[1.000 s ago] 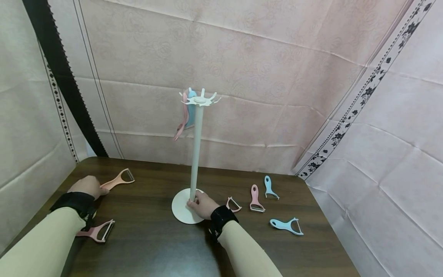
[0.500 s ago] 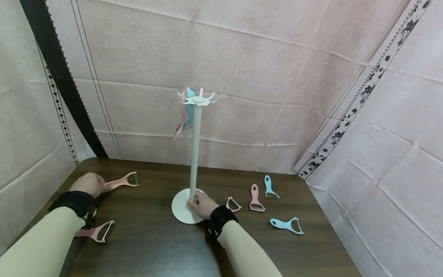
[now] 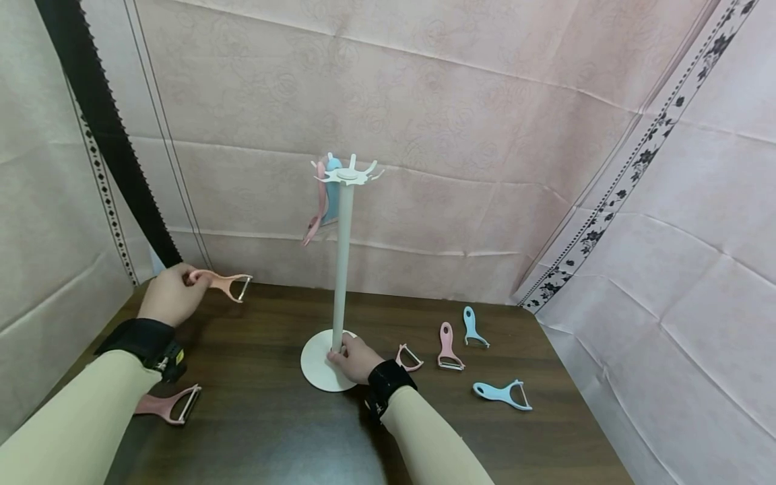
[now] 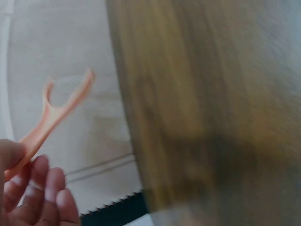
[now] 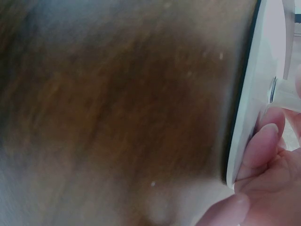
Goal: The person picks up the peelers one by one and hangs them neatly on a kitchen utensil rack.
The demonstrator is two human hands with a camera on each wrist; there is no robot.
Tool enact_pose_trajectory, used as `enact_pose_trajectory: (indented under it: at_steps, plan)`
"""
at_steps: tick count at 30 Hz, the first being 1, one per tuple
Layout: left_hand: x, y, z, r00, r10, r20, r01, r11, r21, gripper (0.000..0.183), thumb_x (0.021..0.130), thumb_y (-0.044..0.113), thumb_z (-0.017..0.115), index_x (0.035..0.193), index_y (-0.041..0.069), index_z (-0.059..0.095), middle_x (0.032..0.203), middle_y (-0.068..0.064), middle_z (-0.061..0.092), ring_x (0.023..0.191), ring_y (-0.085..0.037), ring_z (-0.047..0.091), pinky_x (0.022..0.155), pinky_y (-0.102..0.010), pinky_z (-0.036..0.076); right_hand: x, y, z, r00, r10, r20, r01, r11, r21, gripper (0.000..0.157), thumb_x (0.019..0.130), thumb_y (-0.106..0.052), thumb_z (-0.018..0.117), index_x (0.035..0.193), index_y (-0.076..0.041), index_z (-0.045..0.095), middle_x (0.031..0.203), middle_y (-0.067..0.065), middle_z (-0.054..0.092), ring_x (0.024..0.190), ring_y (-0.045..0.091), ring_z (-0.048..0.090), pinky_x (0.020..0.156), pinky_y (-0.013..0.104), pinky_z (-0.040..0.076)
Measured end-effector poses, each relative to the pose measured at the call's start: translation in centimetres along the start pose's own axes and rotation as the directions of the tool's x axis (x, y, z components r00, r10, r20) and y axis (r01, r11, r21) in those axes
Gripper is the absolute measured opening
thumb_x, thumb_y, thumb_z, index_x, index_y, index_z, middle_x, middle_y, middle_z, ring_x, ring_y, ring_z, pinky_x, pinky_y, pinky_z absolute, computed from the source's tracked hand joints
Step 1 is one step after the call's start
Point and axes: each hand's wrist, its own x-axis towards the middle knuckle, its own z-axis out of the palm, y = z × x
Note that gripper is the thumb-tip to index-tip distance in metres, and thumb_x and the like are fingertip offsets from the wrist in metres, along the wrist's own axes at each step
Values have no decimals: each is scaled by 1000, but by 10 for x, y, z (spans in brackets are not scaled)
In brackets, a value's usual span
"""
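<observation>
My left hand pinches a peach-coloured vegetable peeler by the end of its handle, above the table's back left part. In the left wrist view the forked head of this peeler points away from the fingertips. My right hand grips the foot of the white pole of a hook stand, low over its round base; the right wrist view shows curled fingers beside the pole. From the stand's left hooks hang a pink peeler and a blue peeler.
A pink peeler lies front left, partly hidden by my left forearm. Right of the stand lie a partly hidden pink peeler, another pink peeler and two blue peelers. Pale curtains enclose the wooden table.
My left hand has lifted the peach peeler off the table, up and slightly to the right. My right hand stays at the pole's foot.
</observation>
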Motion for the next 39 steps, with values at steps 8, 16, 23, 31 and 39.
enact_pose_trajectory:
  at_steps: [8,16,23,31,39]
  plan:
    - [7,41,-8,985,35,-171,-53,993,-103,38,99,37,51,98,-1,55,87,-17,55,73,-28,49,56,-33,37,0,1,1,1000,3,1,-3,1000,0,29,97,-32,59,116,-11,55,87,0,57,83,14,55,78,36,47]
    - [8,92,-22,960,143,-242,-188,967,-174,35,97,32,57,106,-1,59,92,-15,62,82,-23,55,67,-18,37,2,3,2,1000,-14,4,14,1000,8,23,98,-30,59,109,-11,56,85,0,58,81,13,57,75,34,49]
    - [3,139,-35,929,176,-325,-263,932,-250,36,94,30,63,115,2,55,98,-9,65,83,-11,57,72,-15,40,6,7,3,1000,-4,3,4,1000,11,25,98,-31,58,112,-11,56,86,0,58,82,13,57,77,35,49]
    - [-2,184,-43,904,235,-358,-356,876,-324,35,92,28,66,109,-1,55,92,-9,64,78,-6,56,69,-15,42,5,6,3,1000,-1,0,1,1000,4,23,98,-31,58,110,-11,56,87,-1,58,83,13,56,77,35,48]
    - [-7,209,-53,906,261,-333,-377,857,-353,33,90,30,68,108,3,60,90,-5,65,77,-9,57,66,-16,43,0,1,1,1000,4,-1,-4,1000,14,23,97,-31,59,111,-11,57,89,0,57,83,15,56,78,36,47]
